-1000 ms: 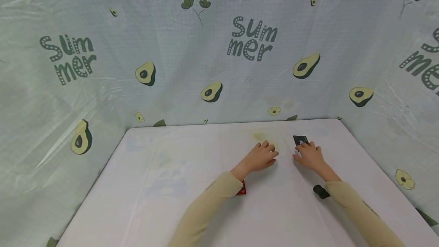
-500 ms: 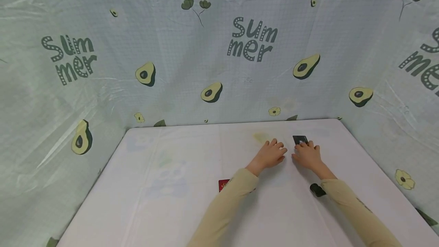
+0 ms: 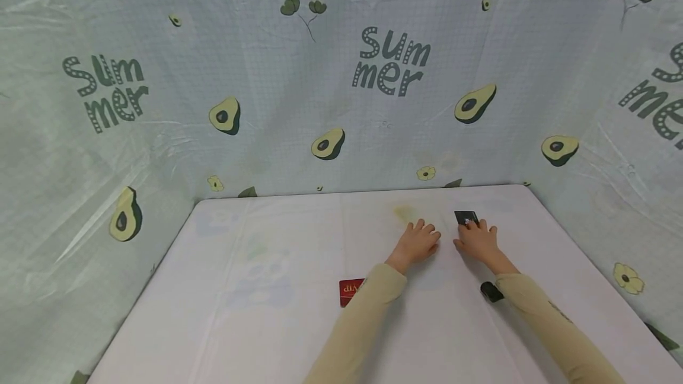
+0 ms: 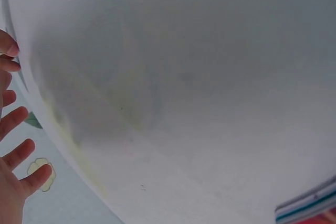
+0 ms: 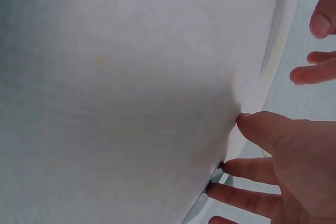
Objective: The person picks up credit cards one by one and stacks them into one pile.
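1. The backdrop (image 3: 341,105) reads "Summer"; the lettering on the red card (image 3: 350,292) is too small to read.
2. The right hand (image 3: 478,242) rests flat, fingertips on the black card (image 3: 465,217) at the table's (image 3: 256,289) far right, partly covering it.
3. The left hand (image 3: 416,243) lies flat and released beside it; its sleeve (image 3: 363,313) clips the red card.

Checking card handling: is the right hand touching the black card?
Touching. In the right wrist view, the right hand's fingertips meet the black card's edge on the white table.

From above at six o'clock we look down toward twelve across the counter (image 3: 277,313); our wrist views skim that same white surface closely, sharing both hands' fingertips.
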Demonstrator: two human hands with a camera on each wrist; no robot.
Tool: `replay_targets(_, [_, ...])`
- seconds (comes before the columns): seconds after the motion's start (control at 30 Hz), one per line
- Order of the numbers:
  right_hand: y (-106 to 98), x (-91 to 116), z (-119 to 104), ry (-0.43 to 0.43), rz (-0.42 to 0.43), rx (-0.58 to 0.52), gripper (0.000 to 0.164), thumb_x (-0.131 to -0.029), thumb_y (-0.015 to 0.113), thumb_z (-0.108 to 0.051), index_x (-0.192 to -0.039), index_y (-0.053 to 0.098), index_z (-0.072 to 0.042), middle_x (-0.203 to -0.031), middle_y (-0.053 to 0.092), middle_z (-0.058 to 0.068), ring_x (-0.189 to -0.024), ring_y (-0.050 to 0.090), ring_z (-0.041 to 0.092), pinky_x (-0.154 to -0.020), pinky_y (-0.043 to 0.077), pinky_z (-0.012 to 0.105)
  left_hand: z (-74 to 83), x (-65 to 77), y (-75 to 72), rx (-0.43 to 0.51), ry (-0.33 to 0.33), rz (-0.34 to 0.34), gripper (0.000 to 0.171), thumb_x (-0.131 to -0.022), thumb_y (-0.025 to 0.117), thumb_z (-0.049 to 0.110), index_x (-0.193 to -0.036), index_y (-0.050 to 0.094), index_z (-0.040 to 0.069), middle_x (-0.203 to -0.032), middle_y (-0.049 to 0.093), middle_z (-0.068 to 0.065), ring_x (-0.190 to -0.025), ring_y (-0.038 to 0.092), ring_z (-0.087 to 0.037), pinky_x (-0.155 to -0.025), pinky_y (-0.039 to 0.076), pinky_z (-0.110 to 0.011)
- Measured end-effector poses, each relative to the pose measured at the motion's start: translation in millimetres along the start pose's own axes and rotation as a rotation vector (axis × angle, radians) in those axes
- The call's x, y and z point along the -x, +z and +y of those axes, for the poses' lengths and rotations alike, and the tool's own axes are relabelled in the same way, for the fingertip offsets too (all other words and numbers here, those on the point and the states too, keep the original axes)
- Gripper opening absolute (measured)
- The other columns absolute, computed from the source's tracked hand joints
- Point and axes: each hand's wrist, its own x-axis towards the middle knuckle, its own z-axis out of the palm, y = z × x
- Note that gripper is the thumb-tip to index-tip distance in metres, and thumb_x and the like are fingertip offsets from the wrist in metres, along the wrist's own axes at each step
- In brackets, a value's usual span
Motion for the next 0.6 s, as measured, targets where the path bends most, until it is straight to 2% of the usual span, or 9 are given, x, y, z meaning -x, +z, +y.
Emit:
replay_targets(0.07, [-1, -1, 0, -0.004, -0.015, -0.003, 0.032, -0.086, 0.055, -0.026, -0.102, 0.056, 0.001, -0.104, 0.05, 0.026, -0.102, 0.037, 0.047, -0.078, 0.029, 0.062, 0.4, 0.6, 0.5, -0.003, -0.004, -0.017, 0.022, -0.092, 0.044, 0.033, -0.11, 0.056, 0.026, -0.114, 0.055, 0.009, -0.107, 0.045, -0.014, -0.089, 0.04, -0.033])
replay_targets(0.1, [-1, -1, 0, -0.004, -0.023, -0.005, 0.031, -0.086, 0.055, -0.026, -0.101, 0.056, 0.0, -0.103, 0.05, 0.026, -0.102, 0.037, 0.047, -0.078, 0.029, 0.062, -0.4, -2.3, 10.9, -0.003, 0.004, 0.011, 0.021, -0.093, 0.043, 0.033, -0.108, 0.056, 0.026, -0.113, 0.055, 0.009, -0.106, 0.044, -0.014, -0.087, 0.04, -0.033])
replay_targets(0.3, [-4, -2, 1, 0.014, -0.03, 0.003, 0.026, -0.087, 0.054, -0.022, -0.105, 0.057, -0.003, -0.102, 0.05, 0.029, -0.101, 0.037, 0.047, -0.077, 0.03, 0.06, 1.0, -4.0, 14.7, 0.0, -0.005, -0.009, 0.02, -0.093, 0.044, 0.032, -0.106, 0.057, 0.027, -0.111, 0.055, 0.01, -0.105, 0.044, -0.014, -0.086, 0.04, -0.033])
replay_targets(0.33, [-4, -2, 2, 0.018, -0.024, 0.003, 0.025, -0.087, 0.054, -0.021, -0.106, 0.057, -0.004, -0.101, 0.05, 0.029, -0.1, 0.037, 0.047, -0.077, 0.03, 0.06, 2.1, -0.9, 5.2, 0.001, -0.014, -0.04, 0.02, -0.092, 0.045, 0.032, -0.106, 0.058, 0.027, -0.112, 0.056, 0.009, -0.105, 0.045, -0.013, -0.086, 0.04, -0.033])
replay_targets(0.6, [-5, -3, 7, -0.02, 0.022, -0.049, 0.012, -0.086, 0.053, -0.011, -0.094, 0.062, -0.01, -0.093, 0.057, 0.024, -0.087, 0.041, 0.04, -0.069, 0.032, 0.053, 1.6, 1.3, 7.7, -0.005, 0.002, -0.023, 0.02, -0.092, 0.045, 0.032, -0.104, 0.059, 0.027, -0.108, 0.056, 0.007, -0.103, 0.045, -0.016, -0.083, 0.039, -0.033])
